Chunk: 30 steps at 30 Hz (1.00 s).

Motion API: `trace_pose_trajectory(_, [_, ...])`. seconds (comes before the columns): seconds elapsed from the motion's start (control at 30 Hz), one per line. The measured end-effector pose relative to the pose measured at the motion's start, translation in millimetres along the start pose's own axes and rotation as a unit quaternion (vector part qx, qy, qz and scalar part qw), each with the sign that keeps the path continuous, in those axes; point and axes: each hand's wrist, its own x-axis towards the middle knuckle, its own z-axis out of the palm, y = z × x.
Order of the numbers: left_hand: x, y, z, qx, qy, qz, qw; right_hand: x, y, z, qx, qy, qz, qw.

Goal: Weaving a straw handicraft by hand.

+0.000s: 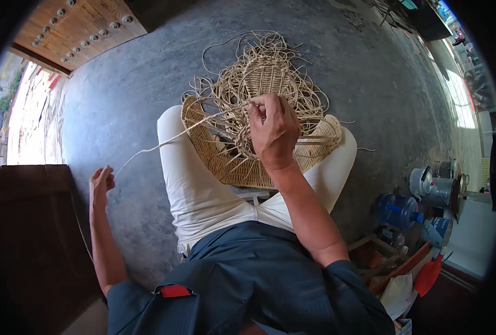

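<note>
My right hand [275,125] is closed on a pale straw cord [170,139] at the middle of a woven straw piece between my thighs. The cord runs down and left to my left hand [102,181], held out beside my left leg with its fingers closed around it. The piece has a broad, curved woven body [231,173] across my lap and an upright woven panel [267,75] beyond my right hand. Many loose cords [220,86] lie tangled around the panel and hang over the piece; part of it is hidden by my hand.
A studded wooden door [80,30] is at upper left, a dark wooden panel [25,218] at left. At right stand a blue water jug [398,212], a kettle [420,181], a metal pot [442,195], a wooden crate [376,257] and a red plastic object [429,276] on the grey floor [114,111].
</note>
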Motion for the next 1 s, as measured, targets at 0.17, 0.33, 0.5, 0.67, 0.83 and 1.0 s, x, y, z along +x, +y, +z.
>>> trace_pose_trajectory(0.17, [-129,151,171,0.036,-0.317,0.070,0.945,1,-4,3,0.024,-0.005,-0.003,1.000])
trace_pose_trajectory(0.33, [-136,233,250,-0.052,-0.270,0.220,0.936,0,-1,1,-0.050,0.012,-0.067,0.996])
trace_pose_trajectory(0.5, [-103,269,304,-0.055,-0.274,0.279,0.919,-1,-3,-3,-0.039,-0.026,-0.055,0.997])
trace_pose_trajectory(0.67, [-86,261,319,0.033,-0.187,0.366,0.911,-3,-3,-2,-0.040,-0.032,-0.064,0.997])
trace_pose_trajectory(0.83, [-112,236,300,-0.117,-0.190,0.260,0.939,-7,-8,0,-0.045,-0.016,-0.044,0.998])
trace_pose_trajectory(1.0, [-153,215,233,-0.229,-0.244,0.115,0.936,-6,-15,5,-0.030,0.003,-0.086,0.996])
